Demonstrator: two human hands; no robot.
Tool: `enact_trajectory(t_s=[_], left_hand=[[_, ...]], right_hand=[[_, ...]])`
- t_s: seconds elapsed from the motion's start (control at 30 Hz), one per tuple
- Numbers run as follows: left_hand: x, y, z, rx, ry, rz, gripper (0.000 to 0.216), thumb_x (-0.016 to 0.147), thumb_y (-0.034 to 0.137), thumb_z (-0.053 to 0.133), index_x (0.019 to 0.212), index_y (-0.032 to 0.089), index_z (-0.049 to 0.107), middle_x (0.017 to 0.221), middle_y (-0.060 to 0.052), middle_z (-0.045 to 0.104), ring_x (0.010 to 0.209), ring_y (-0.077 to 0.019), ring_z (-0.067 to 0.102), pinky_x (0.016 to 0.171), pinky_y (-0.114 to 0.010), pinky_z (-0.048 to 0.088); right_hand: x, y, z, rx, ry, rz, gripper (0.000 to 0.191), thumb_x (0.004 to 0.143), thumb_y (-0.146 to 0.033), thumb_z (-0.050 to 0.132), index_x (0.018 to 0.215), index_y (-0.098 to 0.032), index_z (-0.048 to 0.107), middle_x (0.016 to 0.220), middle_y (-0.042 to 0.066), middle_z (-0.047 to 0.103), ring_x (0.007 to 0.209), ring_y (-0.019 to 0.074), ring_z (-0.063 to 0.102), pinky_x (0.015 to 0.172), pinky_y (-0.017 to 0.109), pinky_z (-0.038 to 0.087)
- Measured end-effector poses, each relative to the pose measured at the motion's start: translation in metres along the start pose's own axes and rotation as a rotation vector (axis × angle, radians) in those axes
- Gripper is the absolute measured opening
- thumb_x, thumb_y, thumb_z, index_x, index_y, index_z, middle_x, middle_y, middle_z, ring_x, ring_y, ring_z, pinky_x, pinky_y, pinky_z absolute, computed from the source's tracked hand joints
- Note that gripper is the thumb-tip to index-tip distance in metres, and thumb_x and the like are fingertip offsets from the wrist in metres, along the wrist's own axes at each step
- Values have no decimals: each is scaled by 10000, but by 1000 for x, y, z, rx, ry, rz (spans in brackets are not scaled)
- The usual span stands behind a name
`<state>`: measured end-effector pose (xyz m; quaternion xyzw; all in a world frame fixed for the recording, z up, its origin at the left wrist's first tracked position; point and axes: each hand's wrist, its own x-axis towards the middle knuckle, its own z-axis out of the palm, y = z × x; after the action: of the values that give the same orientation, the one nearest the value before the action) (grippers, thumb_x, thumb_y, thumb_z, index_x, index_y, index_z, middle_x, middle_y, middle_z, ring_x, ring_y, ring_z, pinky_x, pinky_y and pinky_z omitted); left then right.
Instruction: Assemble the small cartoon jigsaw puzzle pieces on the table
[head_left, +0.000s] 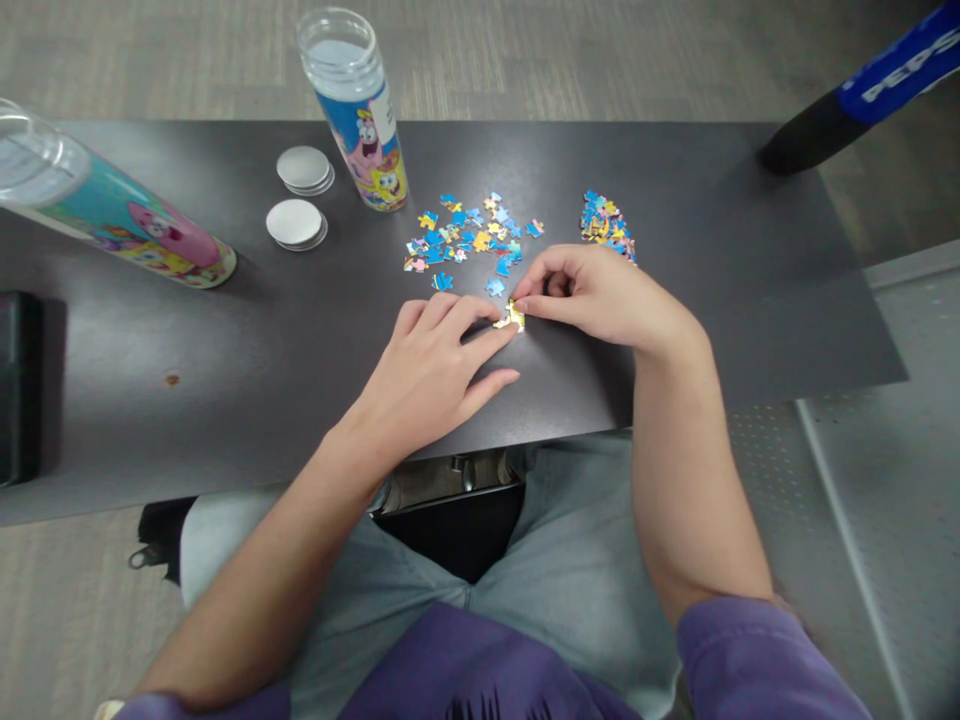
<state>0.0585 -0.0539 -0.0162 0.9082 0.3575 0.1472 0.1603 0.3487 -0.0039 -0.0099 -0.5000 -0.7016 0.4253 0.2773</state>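
Observation:
A small group of yellow and white jigsaw puzzle pieces [513, 318] lies on the dark table right in front of me. My left hand [442, 365] rests flat with its fingers spread, and the fingertips touch the left and lower side of these pieces. From the right, my right hand [592, 290] pinches at their upper edge with thumb and index finger, on a yellow puzzle piece mostly hidden by the fingertips. Just beyond my hands, loose puzzle pieces [480, 240], mostly blue and yellow, are scattered. A denser heap of pieces [606, 222] sits behind my right hand, which partly covers it.
An open clear-topped cartoon tube [367, 140] stands at the back; another tube [142, 220] stands at left. Between them are two stacks of round silvery discs [296, 223]. A dark case [19, 385] lies at far left. A blue-and-black cylinder [840, 110] stands at back right.

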Motion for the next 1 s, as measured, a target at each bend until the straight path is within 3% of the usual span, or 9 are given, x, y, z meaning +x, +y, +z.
enact_trajectory(t_s=[0.3, 0.4, 0.5, 0.63, 0.73, 0.9, 1.0], left_hand=[[0, -1, 1, 24, -8, 12, 447, 1274, 424, 743, 1687, 297, 853, 1666, -169, 824, 1499, -472, 716, 1219, -646, 549], [-1, 1, 0, 12, 10, 27, 468, 1273, 407, 760, 1711, 258, 826, 1661, -186, 835, 1494, -473, 740, 1212, -656, 577], [-2, -1, -6, -21, 44, -10, 418, 1270, 383, 762, 1679, 323, 826, 1639, -151, 860, 1465, -456, 772, 1208, -665, 600], [-3, -26, -26, -40, 210, -110, 300, 1218, 460, 826, 1500, 378, 885, 1524, -109, 893, 1381, -458, 813, 1147, -677, 612], [-3, -55, -42, -95, 297, -196, 254, 1184, 508, 843, 1388, 379, 924, 1346, -93, 907, 1235, -408, 846, 1068, -609, 624], [-2, -79, -43, -251, 336, -254, 226, 1127, 526, 879, 1248, 352, 956, 1115, -61, 881, 976, -314, 821, 845, -460, 617], [0, -79, -35, -272, 327, -251, 202, 1106, 470, 878, 1222, 329, 967, 1079, -55, 866, 944, -302, 814, 827, -445, 610]], right_hand=[[-1, -2, 0, -13, 6, 39, 199, 975, -432, 1040, 966, -299, 892, 863, 19, 817, 809, 251, 684, 725, 396, 540], [-6, -10, -8, -63, 78, 11, 239, 1025, -493, 1010, 984, -293, 886, 879, 19, 818, 826, 254, 688, 755, 406, 563], [-12, -26, -18, -105, 194, -26, 237, 1054, -490, 1005, 1012, -291, 884, 890, 24, 812, 844, 261, 691, 784, 418, 569], [-8, -40, -23, -173, 300, -61, 142, 1062, -383, 966, 1027, -278, 877, 900, 31, 812, 809, 251, 669, 806, 427, 560], [8, -32, -15, -262, 290, -50, 37, 1050, -295, 907, 1062, -277, 877, 952, 39, 833, 809, 259, 681, 844, 436, 588], [37, -4, 10, -466, 305, -37, 192, 1097, -235, 860, 1282, -283, 875, 1273, 132, 881, 1153, 377, 799, 1123, 542, 648], [44, 4, 19, -517, 319, -12, 189, 1150, -257, 830, 1332, -287, 876, 1333, 158, 860, 1281, 414, 802, 1209, 582, 637]])
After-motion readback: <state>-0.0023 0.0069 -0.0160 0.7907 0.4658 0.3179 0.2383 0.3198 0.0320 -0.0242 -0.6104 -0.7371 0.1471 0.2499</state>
